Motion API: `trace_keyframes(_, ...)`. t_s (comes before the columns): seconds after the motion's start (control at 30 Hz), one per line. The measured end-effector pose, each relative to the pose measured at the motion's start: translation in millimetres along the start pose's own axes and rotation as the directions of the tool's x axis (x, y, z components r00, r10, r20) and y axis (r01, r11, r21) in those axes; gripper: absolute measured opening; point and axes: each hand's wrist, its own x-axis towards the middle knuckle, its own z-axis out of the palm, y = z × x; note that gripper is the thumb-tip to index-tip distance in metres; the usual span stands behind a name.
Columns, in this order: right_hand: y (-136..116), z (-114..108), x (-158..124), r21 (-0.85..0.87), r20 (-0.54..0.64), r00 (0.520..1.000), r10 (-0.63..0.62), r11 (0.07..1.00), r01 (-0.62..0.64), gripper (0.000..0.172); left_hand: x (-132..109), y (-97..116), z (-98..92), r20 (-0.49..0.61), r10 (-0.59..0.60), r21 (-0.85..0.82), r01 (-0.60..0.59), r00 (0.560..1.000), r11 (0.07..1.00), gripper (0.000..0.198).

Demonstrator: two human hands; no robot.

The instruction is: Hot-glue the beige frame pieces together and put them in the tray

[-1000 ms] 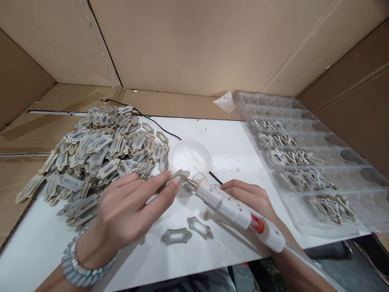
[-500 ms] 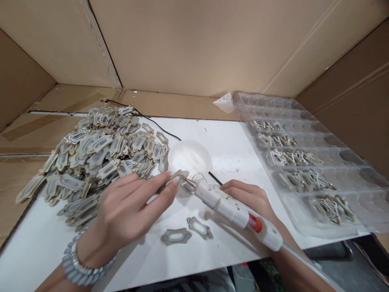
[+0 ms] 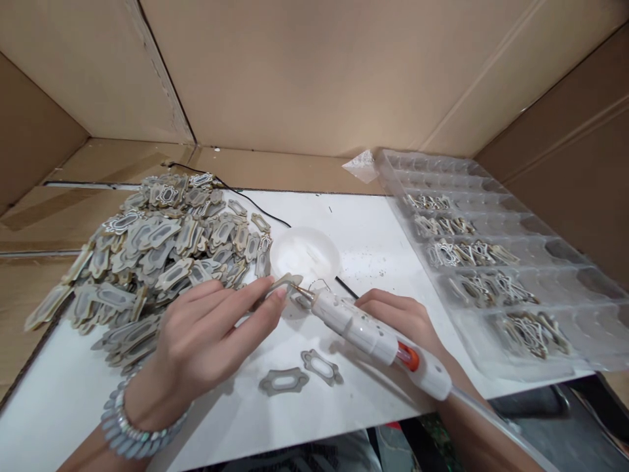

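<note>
1. Fingertips of the left hand [image 3: 206,334] pinch a flat grey-and-gold ornate frame piece [image 3: 289,282] by its edge over the middle of the white board [image 3: 73,406], face free for the nozzle.
2. Curled shut around a white plastic glue gun [image 3: 373,334], the right hand [image 3: 400,318] angles its tip onto that piece (beside the round translucent dish [image 3: 305,252]).
3. Half a second earlier both grips looked the same; only the view has shifted.
</note>
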Motion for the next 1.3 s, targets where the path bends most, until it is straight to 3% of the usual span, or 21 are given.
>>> trace_keyframes(0.57,-7.3,-2.8,1.8,-0.013,0.061,0.994,0.094,0.996,-0.093,0.016,-2.1,-2.0,3.3,-0.024,0.013,0.027,-0.013,1.000,1.000,0.016)
trace_keyframes(1.3,-7.5,-4.6,4.6,0.043,0.063,0.992,0.112,0.992,-0.115,0.016,-5.3,-6.8,4.6,-0.032,0.054,0.002,-0.054,0.998,0.999,0.021)
